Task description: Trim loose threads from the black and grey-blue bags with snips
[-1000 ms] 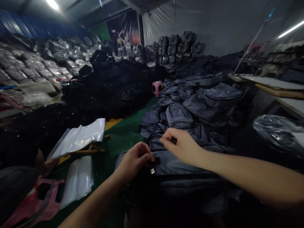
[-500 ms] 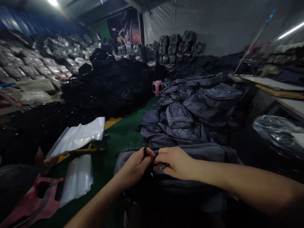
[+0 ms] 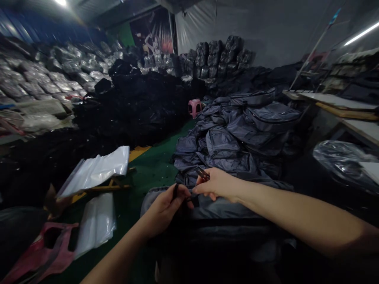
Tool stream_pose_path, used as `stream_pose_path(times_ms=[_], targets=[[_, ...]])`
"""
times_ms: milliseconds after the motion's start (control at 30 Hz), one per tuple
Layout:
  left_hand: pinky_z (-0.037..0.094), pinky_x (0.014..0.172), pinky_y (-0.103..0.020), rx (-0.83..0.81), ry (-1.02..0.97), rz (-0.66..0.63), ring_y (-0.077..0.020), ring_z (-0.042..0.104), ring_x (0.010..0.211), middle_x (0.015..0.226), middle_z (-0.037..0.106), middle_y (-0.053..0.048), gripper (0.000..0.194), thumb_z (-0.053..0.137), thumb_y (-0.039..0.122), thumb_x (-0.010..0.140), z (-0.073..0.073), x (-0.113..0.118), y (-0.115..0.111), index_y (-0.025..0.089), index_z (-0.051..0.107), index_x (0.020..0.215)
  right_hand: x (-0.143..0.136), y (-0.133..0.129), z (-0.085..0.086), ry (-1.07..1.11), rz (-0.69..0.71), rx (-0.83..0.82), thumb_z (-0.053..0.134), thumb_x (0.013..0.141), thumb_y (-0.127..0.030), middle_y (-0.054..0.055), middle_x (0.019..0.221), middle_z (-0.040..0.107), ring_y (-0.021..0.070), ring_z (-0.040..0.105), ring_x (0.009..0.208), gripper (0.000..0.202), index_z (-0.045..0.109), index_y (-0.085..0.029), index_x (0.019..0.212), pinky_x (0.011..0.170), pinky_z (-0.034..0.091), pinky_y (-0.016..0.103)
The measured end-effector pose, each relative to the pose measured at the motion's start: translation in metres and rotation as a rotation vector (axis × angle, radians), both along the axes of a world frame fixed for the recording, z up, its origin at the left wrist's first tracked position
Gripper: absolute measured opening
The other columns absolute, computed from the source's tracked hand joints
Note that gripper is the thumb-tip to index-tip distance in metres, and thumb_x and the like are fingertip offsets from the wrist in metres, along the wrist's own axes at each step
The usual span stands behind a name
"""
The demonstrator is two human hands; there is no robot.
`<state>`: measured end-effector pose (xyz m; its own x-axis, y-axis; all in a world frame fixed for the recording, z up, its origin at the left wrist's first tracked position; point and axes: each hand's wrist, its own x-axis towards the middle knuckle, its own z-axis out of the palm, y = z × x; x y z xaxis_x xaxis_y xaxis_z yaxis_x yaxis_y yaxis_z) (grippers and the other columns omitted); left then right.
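A dark grey bag [image 3: 233, 209] lies across the lower middle, close in front of me. My left hand [image 3: 168, 207] is closed on a black strap at the bag's upper left part. Just right of it, my right hand [image 3: 216, 184] is closed round small dark snips [image 3: 203, 174], whose tips point up and to the left. The thumb and fingertips of my right hand are near the left fingertips. Whether they also pinch a thread is too small to tell.
Beyond the bag lies a heap of grey bags [image 3: 225, 142]. Black bags [image 3: 133, 106] are piled at the left. Clear plastic sleeves [image 3: 97, 169] rest on a low stand. Pink stools [image 3: 194, 108] stand farther off and at lower left. Tables [image 3: 340, 101] are at the right.
My right hand has lifted and turned off the bag's edge, and the snips now show above its fingers. My left hand has shifted slightly left and still grips the strap.
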<state>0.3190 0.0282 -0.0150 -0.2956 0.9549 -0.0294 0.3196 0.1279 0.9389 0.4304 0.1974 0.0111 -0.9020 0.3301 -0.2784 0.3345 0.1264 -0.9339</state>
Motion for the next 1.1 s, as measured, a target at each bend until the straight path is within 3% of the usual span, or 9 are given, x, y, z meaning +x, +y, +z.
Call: stream_pose_path(times_ms=[200,367,500,700,833,967,1100], targets=[[0.041,0.072,-0.023,-0.091,0.269,-0.255,-0.0131,0.056,0.076,0.087,0.066,-0.001,0.032,0.035,0.038,0.092,0.017,-0.001,0.008,0.021,0.062,0.090,-0.016,-0.005,-0.003,0.014,0.026,0.051,0.073,0.064,-0.026,-0.006,0.048,0.050,0.0057,0.043,0.039,0.017,0.060,-0.015,0.066,0.035,0.033,0.017],[0.041,0.081,-0.024,-0.131,0.247,-0.288,-0.0149,0.059,0.084,0.088,0.068,-0.001,0.034,0.036,0.040,0.091,0.023,-0.006,0.012,0.022,0.064,0.094,-0.010,-0.002,-0.002,0.149,0.213,-0.001,0.065,0.076,-0.041,-0.002,0.057,0.057,0.0077,0.049,0.050,0.028,0.065,-0.013,0.078,0.045,0.038,0.018],[0.043,0.071,-0.023,-0.150,0.169,-0.256,-0.0147,0.059,0.078,0.088,0.069,-0.002,0.037,0.039,0.043,0.090,0.016,-0.008,0.012,0.019,0.068,0.092,0.001,0.000,0.000,0.231,0.349,0.065,0.068,0.075,-0.036,-0.002,0.061,0.062,0.0118,0.058,0.062,0.028,0.065,-0.014,0.093,0.059,0.043,0.022],[0.044,0.075,-0.024,-0.080,0.113,-0.205,-0.0161,0.061,0.084,0.093,0.071,-0.001,0.026,0.048,0.033,0.086,0.009,-0.007,0.008,0.020,0.071,0.092,0.003,-0.009,-0.006,0.324,0.212,0.191,0.064,0.077,-0.032,-0.002,0.058,0.058,0.0130,0.056,0.062,0.017,0.067,-0.015,0.077,0.060,0.042,0.024],[0.044,0.062,-0.023,-0.077,-0.052,-0.041,-0.0112,0.058,0.066,0.093,0.070,-0.003,0.022,0.049,0.036,0.086,0.002,-0.004,0.004,0.019,0.062,0.093,0.003,-0.006,-0.008,0.358,0.145,0.258,0.062,0.078,-0.026,0.000,0.070,0.058,0.0130,0.054,0.070,0.012,0.066,-0.015,0.076,0.067,0.041,0.025],[0.044,0.057,-0.023,-0.045,-0.263,0.127,-0.0105,0.056,0.058,0.086,0.071,-0.003,0.028,0.054,0.040,0.084,-0.007,-0.001,0.003,0.021,0.045,0.103,0.003,-0.001,-0.007,0.353,0.204,0.264,0.060,0.079,-0.026,-0.001,0.073,0.055,0.0124,0.050,0.071,0.011,0.063,-0.015,0.078,0.068,0.039,0.025],[0.043,0.060,-0.022,-0.008,-0.255,0.122,-0.0096,0.055,0.062,0.089,0.071,-0.005,0.028,0.056,0.039,0.083,-0.009,0.000,0.003,0.018,0.053,0.101,0.004,-0.001,-0.008,0.347,0.207,0.141,0.059,0.080,-0.025,-0.001,0.073,0.055,0.0110,0.048,0.068,0.011,0.063,-0.015,0.083,0.065,0.038,0.024]])
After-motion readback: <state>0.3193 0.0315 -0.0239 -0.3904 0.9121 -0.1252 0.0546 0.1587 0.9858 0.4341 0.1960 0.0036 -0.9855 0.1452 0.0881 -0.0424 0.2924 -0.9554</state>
